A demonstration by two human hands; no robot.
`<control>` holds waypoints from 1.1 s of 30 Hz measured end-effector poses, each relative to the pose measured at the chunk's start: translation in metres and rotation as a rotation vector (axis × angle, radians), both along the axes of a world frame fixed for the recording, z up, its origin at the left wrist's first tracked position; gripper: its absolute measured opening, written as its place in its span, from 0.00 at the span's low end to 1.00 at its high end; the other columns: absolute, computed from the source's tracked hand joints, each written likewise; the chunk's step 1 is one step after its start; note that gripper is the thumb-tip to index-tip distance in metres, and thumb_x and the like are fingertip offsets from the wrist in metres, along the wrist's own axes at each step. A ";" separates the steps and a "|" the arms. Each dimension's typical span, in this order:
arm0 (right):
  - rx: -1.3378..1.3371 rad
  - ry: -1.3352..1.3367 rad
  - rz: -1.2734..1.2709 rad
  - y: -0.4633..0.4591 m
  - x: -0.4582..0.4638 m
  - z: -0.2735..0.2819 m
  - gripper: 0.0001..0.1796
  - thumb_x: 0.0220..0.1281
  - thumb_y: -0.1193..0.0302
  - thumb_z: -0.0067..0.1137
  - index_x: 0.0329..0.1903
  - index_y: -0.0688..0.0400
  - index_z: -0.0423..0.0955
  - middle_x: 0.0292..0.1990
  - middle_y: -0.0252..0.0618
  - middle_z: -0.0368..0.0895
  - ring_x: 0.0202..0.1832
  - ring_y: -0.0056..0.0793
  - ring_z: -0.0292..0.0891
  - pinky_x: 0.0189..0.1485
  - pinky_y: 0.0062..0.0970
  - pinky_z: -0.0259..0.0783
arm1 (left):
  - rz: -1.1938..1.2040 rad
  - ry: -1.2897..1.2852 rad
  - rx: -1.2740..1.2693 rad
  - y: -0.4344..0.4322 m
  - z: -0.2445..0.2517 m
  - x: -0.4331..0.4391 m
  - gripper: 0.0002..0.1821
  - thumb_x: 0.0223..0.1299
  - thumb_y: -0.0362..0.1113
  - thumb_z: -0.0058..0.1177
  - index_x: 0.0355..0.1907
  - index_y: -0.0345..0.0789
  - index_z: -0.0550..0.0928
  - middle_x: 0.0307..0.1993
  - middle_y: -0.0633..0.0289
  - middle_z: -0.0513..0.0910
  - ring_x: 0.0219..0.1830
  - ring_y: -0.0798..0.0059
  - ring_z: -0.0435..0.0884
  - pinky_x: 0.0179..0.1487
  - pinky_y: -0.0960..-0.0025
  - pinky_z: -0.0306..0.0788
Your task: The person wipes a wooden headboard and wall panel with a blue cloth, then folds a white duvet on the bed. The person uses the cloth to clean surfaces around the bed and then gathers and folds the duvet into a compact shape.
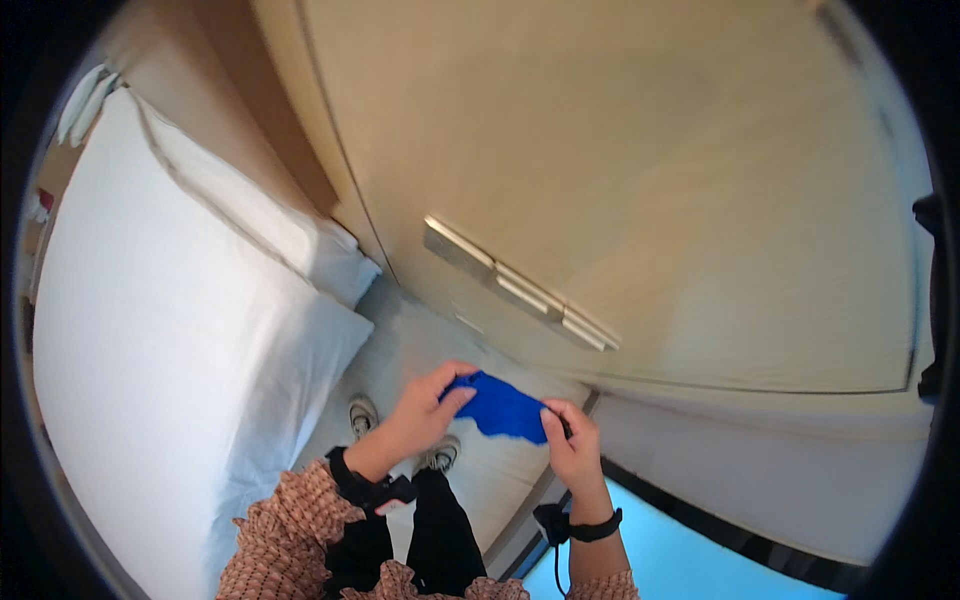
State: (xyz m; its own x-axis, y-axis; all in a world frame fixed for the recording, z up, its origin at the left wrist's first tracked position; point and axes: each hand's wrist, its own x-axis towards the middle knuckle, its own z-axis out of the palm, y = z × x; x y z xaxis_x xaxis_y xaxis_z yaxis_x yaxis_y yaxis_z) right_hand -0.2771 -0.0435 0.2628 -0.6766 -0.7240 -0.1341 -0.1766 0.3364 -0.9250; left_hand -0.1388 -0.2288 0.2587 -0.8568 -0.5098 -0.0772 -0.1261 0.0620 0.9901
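A small piece of bright blue cloth (504,409) is stretched between my two hands, in front of my body and above the floor. My left hand (427,409) pinches its left end, thumb on top. At the opposite end, my right hand (571,442) grips the cloth between thumb and fingers. Something small and dark shows beside the right fingers; I cannot tell what it is. The lower edge of the cloth looks uneven. Each wrist wears a black strap with a small device.
On the left is a bed with a white sheet (172,315). A large pale wooden cabinet (637,187) with metal handles (517,281) stands ahead. My shoes (442,453) are on the light floor (517,469). A bright blue dark-framed panel (637,540) lies at lower right.
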 end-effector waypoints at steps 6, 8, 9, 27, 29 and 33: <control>-0.139 -0.446 -0.036 -0.038 0.030 0.048 0.11 0.66 0.76 0.52 0.49 0.63 0.74 0.36 0.32 0.79 0.37 0.15 0.72 0.43 0.17 0.68 | 0.075 0.004 -0.050 -0.026 0.046 0.049 0.14 0.68 0.37 0.49 0.51 0.32 0.73 0.34 0.54 0.80 0.35 0.69 0.80 0.40 0.68 0.73; -0.190 -0.550 0.040 -0.059 0.042 0.075 0.12 0.66 0.77 0.53 0.52 0.62 0.73 0.37 0.30 0.77 0.39 0.15 0.72 0.44 0.16 0.67 | 0.143 -0.001 -0.025 -0.042 0.067 0.070 0.14 0.68 0.38 0.49 0.50 0.32 0.74 0.35 0.58 0.80 0.36 0.73 0.79 0.41 0.69 0.72; -0.215 -0.636 0.052 -0.072 0.043 0.084 0.14 0.66 0.77 0.54 0.53 0.62 0.73 0.38 0.29 0.77 0.40 0.15 0.72 0.44 0.16 0.67 | 0.187 0.006 -0.014 -0.053 0.075 0.074 0.13 0.68 0.37 0.49 0.50 0.33 0.74 0.35 0.58 0.80 0.36 0.74 0.79 0.42 0.69 0.72; -0.739 0.880 0.113 -0.311 0.141 0.350 0.12 0.56 0.87 0.50 0.43 0.66 0.75 0.37 0.48 0.78 0.41 0.38 0.77 0.45 0.30 0.73 | 0.744 0.460 -0.669 -0.258 0.330 0.152 0.08 0.54 0.26 0.59 0.38 0.33 0.80 0.28 0.60 0.73 0.30 0.70 0.75 0.34 0.71 0.69; -0.772 0.950 0.057 -0.343 0.127 0.371 0.12 0.56 0.88 0.50 0.42 0.65 0.75 0.37 0.48 0.78 0.40 0.41 0.77 0.44 0.31 0.73 | 0.806 0.524 -0.623 -0.287 0.350 0.127 0.07 0.55 0.26 0.58 0.37 0.32 0.80 0.27 0.63 0.73 0.29 0.75 0.73 0.34 0.73 0.68; -0.715 0.945 -0.020 -0.400 0.106 0.380 0.11 0.59 0.85 0.50 0.42 0.62 0.76 0.38 0.42 0.79 0.41 0.35 0.77 0.46 0.30 0.72 | 0.944 0.372 -0.800 -0.344 0.361 0.090 0.08 0.55 0.32 0.60 0.37 0.32 0.80 0.27 0.62 0.72 0.28 0.75 0.72 0.34 0.72 0.69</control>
